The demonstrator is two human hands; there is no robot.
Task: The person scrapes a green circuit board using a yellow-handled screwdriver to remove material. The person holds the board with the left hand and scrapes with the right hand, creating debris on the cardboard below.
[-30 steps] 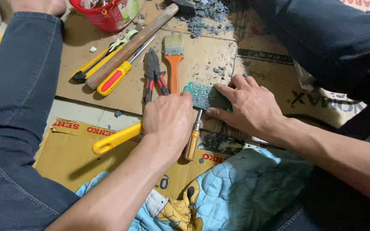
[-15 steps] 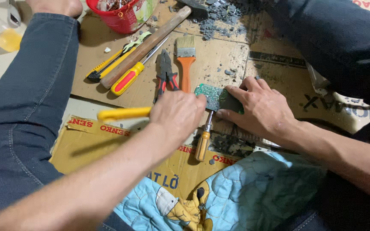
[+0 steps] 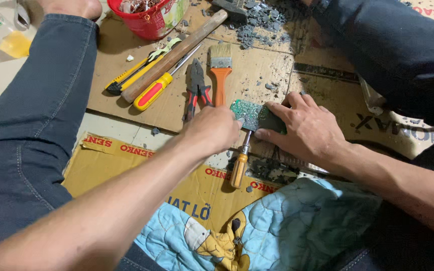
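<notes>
A makeshift home repair spot on the floor is seen: flattened cardboard (image 3: pixel 126 170) is spread as a work surface, with pliers (image 3: pixel 196 88), a paintbrush (image 3: pixel 220 70), screwdrivers (image 3: pixel 154 90) and grey debris (image 3: pixel 259 17) scattered about, and a quilted blanket (image 3: pixel 287 226) laid alongside.

Left hand (image 3: pixel 212 131) and right hand (image 3: pixel 305 128) on green circuit board (image 3: pixel 251 116), orange-handled screwdriver (image 3: pixel 239 168) beneath, cardboard (image 3: pixel 126 165)
</notes>
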